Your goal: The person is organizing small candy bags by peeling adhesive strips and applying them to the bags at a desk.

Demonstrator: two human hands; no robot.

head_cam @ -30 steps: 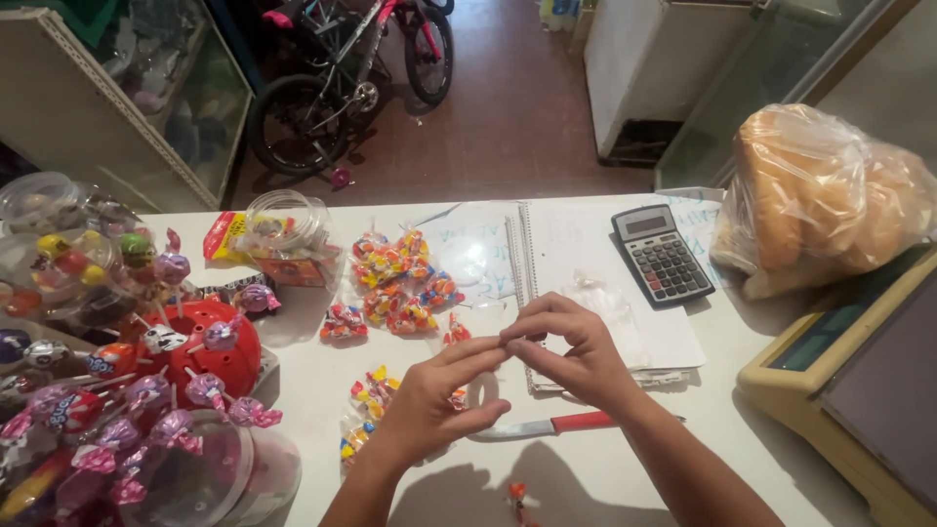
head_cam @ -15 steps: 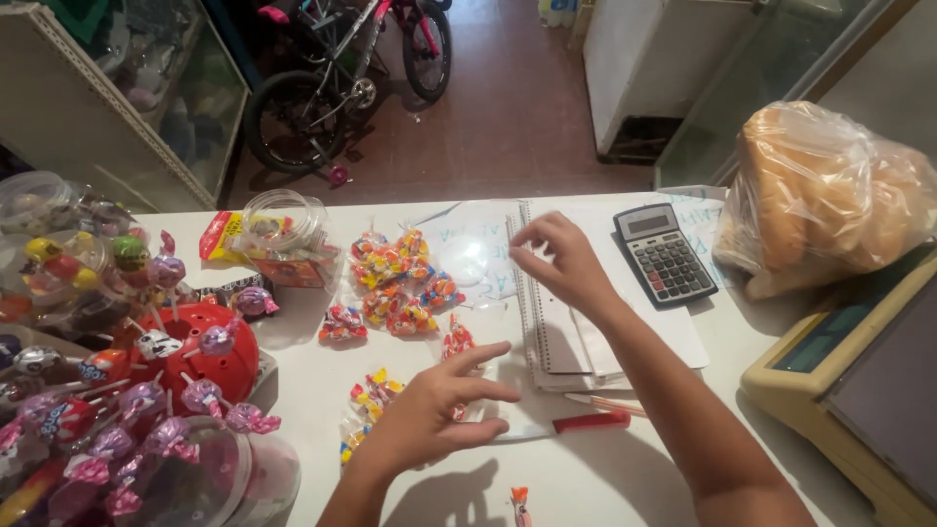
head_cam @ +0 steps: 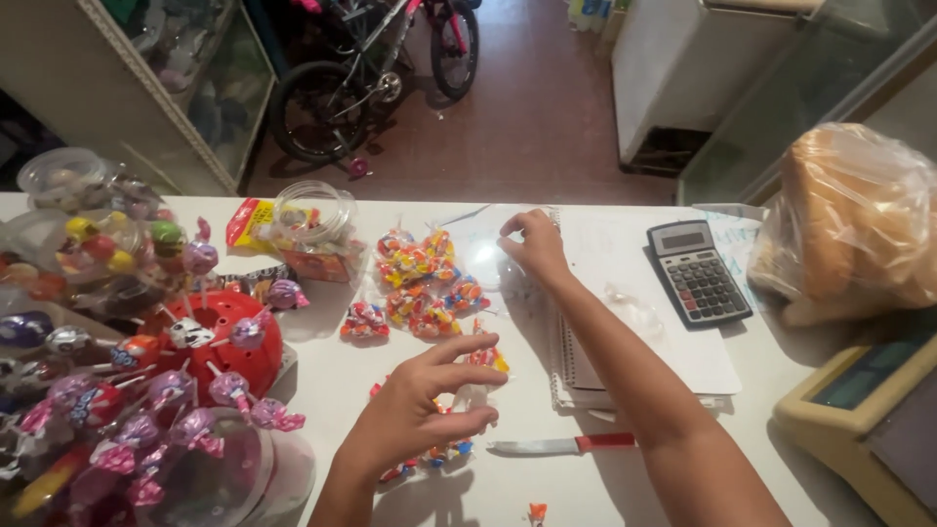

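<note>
My left hand (head_cam: 415,415) rests low on the white counter (head_cam: 332,390). Its fingers are loosely curled around a small clear bag of colourful candies (head_cam: 483,359). Another small candy bag (head_cam: 429,457) lies partly hidden under it. My right hand (head_cam: 534,244) is stretched to the far side of the counter. Its fingertips are curled on a stack of empty clear plastic bags (head_cam: 483,256). Just left of that hand is a pile of several filled candy bags (head_cam: 420,283).
A red-handled knife (head_cam: 563,446) lies by my right forearm. A notebook with paper (head_cam: 634,322), a calculator (head_cam: 696,273), a bagged bread loaf (head_cam: 859,224) and a scale (head_cam: 869,410) are to the right. A red lollipop stand (head_cam: 229,342), jars (head_cam: 312,220) and a bicycle (head_cam: 371,78) are left and beyond.
My hands were joined over a small bag, then parted. The right hand reached forward to the clear bags at the far side while the left stayed low on the candy bag.
</note>
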